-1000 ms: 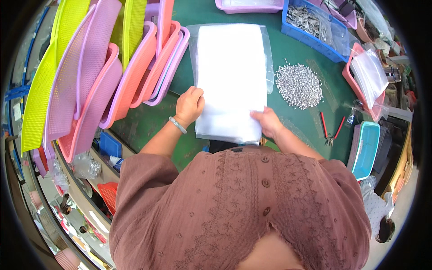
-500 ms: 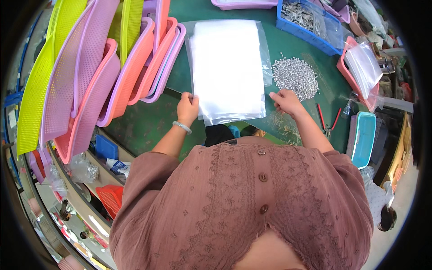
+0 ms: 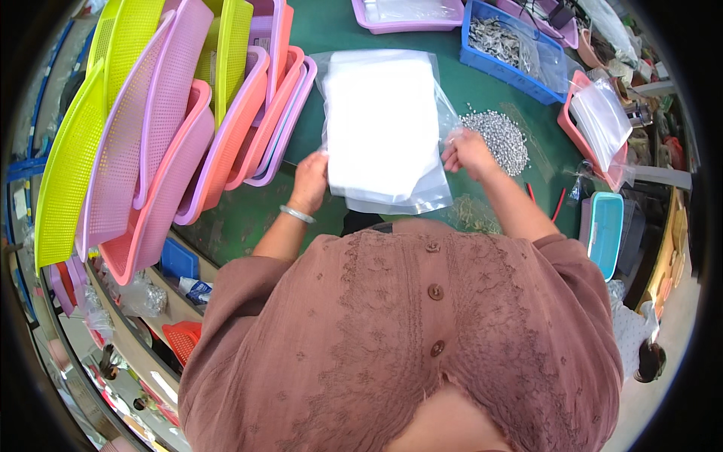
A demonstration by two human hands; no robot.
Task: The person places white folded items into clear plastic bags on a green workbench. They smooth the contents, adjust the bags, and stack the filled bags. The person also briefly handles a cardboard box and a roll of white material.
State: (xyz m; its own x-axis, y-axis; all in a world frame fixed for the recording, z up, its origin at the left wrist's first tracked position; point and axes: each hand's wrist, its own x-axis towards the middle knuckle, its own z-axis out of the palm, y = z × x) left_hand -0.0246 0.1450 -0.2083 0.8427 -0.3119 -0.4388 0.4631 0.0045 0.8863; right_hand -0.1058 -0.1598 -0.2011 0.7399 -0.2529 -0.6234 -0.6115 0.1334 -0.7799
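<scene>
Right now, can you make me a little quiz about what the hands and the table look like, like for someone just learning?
1. True or false: the left hand touches the stack of clear plastic bags.
2. What lies just beyond the right hand? A) a pile of small silver metal parts B) a hammer C) a cup
3. Fill in: the table has a ___ top.

Key: 1 true. 2 A. 3 green.
</scene>
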